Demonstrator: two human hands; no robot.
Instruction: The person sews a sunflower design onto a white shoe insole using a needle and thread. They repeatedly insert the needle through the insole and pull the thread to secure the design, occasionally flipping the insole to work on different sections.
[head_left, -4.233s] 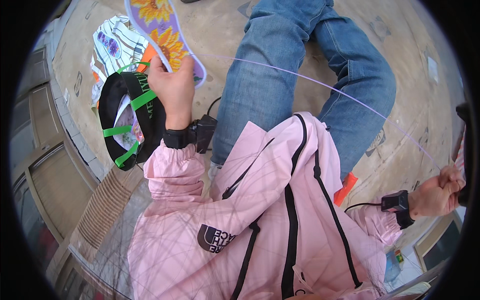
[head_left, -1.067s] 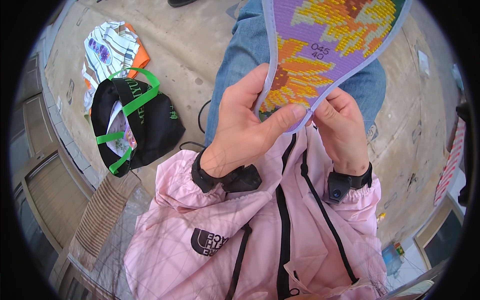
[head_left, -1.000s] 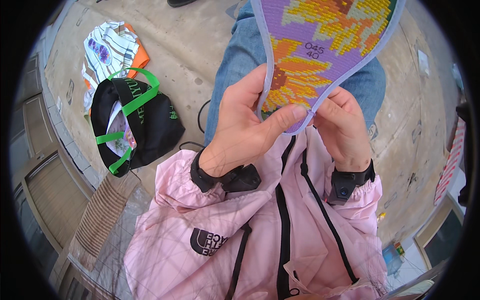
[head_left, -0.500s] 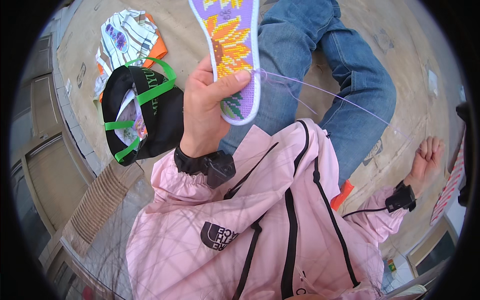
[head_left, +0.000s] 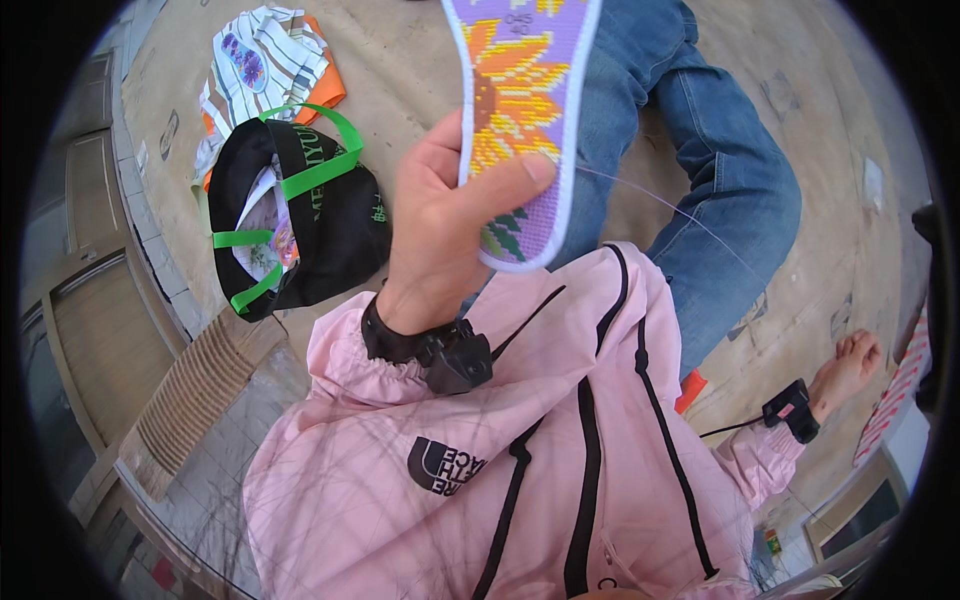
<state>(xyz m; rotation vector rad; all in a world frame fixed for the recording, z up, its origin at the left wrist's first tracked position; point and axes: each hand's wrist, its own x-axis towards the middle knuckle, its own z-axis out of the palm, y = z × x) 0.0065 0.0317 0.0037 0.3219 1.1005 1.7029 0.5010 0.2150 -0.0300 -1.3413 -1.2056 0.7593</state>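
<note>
An embroidered insole (head_left: 527, 105) with an orange sunflower on a purple ground and a white edge is held up over my legs. My left hand (head_left: 450, 215) grips its side, thumb pressed on the stitched face and fingers behind. From the insole's right edge a thin purple thread (head_left: 690, 216) runs slack to the lower right, fading from sight over the floor covering. Out at the far right, my right hand (head_left: 848, 370) is closed, its fingers curled together. Whatever it pinches is too small to make out.
On the left stands a black bag (head_left: 335, 225) with green handles and contents inside. Behind it lie striped cloth pieces (head_left: 285, 60) with orange fabric and a flowered insole (head_left: 243, 62). My jeans-clad legs (head_left: 725, 170) stretch over brown sheeting (head_left: 400, 60). Corrugated cardboard (head_left: 195, 405) lies lower left.
My left hand and the insole have shifted right and slightly down. My right hand has moved lower at the far right. The thread has gone from taut to sagging.
</note>
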